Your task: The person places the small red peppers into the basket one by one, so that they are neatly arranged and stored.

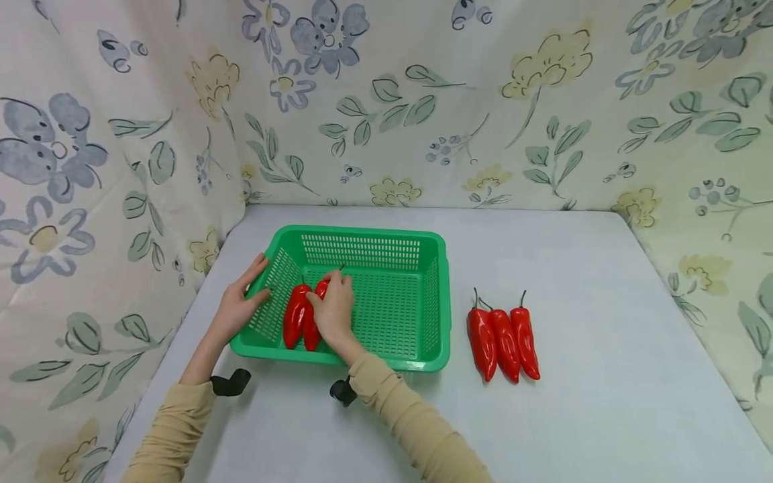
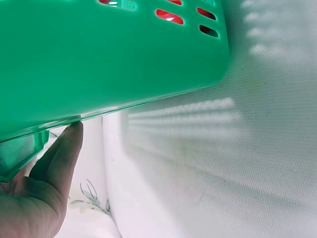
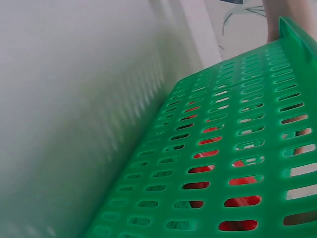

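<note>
My right hand (image 1: 335, 312) reaches into a green plastic basket (image 1: 392, 367) and holds a red chili pepper (image 1: 311, 333) by its upper part. Its fingers partly cover that pepper. Another red chili pepper (image 1: 295, 315) lies just left of it, on the basket floor. At the basket's left side, my left hand (image 1: 237, 305) grips the rim, thumb over the edge. The left wrist view shows fingers of the left hand (image 2: 42, 193) against the basket's outside. Red shows through the basket's slots (image 3: 242, 201) in the right wrist view, where the right hand is hidden.
Three red chili peppers (image 1: 506, 342) lie side by side on the white table (image 1: 604, 416), right of the basket. A floral curtain (image 1: 423, 114) hangs behind the table and along its sides. Black wrist camera mounts (image 1: 231, 384) stick out near both wrists.
</note>
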The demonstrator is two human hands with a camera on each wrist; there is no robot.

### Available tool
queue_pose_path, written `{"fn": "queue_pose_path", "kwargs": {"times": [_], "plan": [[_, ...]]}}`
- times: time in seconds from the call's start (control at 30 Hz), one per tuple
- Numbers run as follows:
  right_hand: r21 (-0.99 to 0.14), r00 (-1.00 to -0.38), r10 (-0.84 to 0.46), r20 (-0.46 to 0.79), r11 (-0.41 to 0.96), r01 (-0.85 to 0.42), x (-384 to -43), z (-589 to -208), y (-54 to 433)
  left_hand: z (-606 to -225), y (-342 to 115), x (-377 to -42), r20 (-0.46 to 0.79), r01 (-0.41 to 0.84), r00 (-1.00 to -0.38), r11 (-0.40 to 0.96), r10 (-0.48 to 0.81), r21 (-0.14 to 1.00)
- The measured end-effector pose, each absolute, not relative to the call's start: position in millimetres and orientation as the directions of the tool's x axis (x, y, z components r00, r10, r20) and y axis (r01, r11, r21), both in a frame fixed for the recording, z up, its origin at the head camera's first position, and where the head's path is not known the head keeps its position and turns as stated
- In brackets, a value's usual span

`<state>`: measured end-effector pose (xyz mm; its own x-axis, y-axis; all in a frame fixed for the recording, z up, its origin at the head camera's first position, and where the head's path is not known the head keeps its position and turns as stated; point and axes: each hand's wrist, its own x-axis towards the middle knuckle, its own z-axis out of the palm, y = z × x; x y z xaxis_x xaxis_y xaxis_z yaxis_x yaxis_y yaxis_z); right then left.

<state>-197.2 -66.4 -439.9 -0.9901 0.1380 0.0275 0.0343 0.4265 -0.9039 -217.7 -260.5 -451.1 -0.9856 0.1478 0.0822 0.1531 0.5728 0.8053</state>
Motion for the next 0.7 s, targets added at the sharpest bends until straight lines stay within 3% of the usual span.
{"fn": "queue_pose_path", "kwargs": {"times": [0.47, 0.7], "plan": [[-0.907, -0.995, 0.100, -0.010, 0.418, 0.051, -200.0, -442.3, -65.9, -412.6, -238.3, -196.8, 0.092, 0.167, -0.982, 0.545, 0.164, 0.821], [-0.886, -0.997, 0.073, -0.021, 0.460, 0.052, -198.5, -441.8, -65.2, -425.3, -245.4, -204.1, 0.092, 0.164, -0.983, 0.532, 0.159, 0.830]]}}
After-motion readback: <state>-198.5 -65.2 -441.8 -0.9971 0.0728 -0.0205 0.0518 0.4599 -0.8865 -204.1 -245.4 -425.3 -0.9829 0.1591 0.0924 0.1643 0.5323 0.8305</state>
